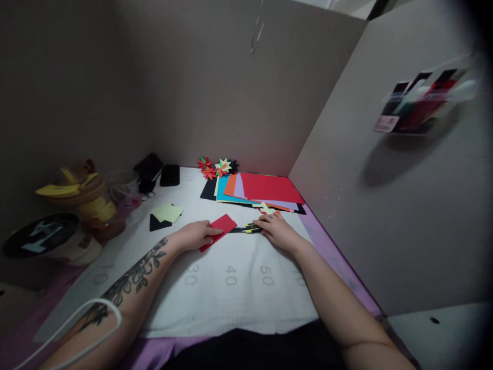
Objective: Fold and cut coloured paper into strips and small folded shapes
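My left hand (196,235) holds a folded red paper strip (224,226) against the white mat, its index finger stretched over the paper. To the right, my right hand (276,231) rests palm down with bent fingers on the ends of slim black-and-yellow tools (252,228), which look like cutters. How firmly it grips them is partly hidden. Small pale and orange paper scraps (266,208) lie just beyond those fingers. Pale green paper squares (168,213) sit on black paper (157,223) left of the red strip.
Coloured sheets (269,188) are stacked at the back, beside folded paper stars (222,166). A black phone (170,175), a clear cup (122,185) and pots (77,198) stand at left. A white cable (115,308) crosses my left forearm. Grey walls enclose the table; a clear holder (423,105) hangs at right.
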Action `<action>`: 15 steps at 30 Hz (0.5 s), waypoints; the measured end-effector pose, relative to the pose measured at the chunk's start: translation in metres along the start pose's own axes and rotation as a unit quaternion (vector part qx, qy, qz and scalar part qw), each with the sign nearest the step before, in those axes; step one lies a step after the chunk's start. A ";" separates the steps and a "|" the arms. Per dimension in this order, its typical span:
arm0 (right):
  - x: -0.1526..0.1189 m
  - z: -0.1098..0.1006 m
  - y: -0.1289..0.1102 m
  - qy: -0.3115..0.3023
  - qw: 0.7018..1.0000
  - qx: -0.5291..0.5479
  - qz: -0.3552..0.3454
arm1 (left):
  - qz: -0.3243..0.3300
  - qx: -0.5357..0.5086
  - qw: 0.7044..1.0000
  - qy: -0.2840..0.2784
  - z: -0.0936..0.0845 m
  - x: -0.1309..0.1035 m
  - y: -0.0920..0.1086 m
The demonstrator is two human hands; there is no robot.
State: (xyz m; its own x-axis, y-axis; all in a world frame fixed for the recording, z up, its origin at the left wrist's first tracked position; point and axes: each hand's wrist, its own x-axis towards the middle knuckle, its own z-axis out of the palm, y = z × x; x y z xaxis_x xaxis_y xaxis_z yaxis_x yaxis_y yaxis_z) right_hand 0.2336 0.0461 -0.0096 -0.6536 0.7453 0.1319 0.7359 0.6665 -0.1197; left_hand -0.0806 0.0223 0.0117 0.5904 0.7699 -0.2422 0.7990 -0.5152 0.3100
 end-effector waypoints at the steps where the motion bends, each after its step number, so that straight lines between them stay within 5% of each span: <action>1: 0.001 0.000 0.000 0.003 1.000 0.000 -0.003 | -0.002 0.002 1.000 -0.002 0.000 0.000 0.001; 15: 0.003 0.000 0.004 0.009 1.000 -0.010 -0.011 | -0.011 0.010 1.000 -0.007 -0.004 0.000 0.005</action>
State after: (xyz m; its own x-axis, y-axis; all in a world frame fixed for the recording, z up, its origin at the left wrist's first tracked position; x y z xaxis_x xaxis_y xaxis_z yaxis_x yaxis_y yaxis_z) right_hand 0.2349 0.0510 -0.0101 -0.6665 0.7298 0.1523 0.7248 0.6821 -0.0972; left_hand -0.0768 0.0211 0.0166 0.5739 0.7759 -0.2620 0.8140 -0.5054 0.2863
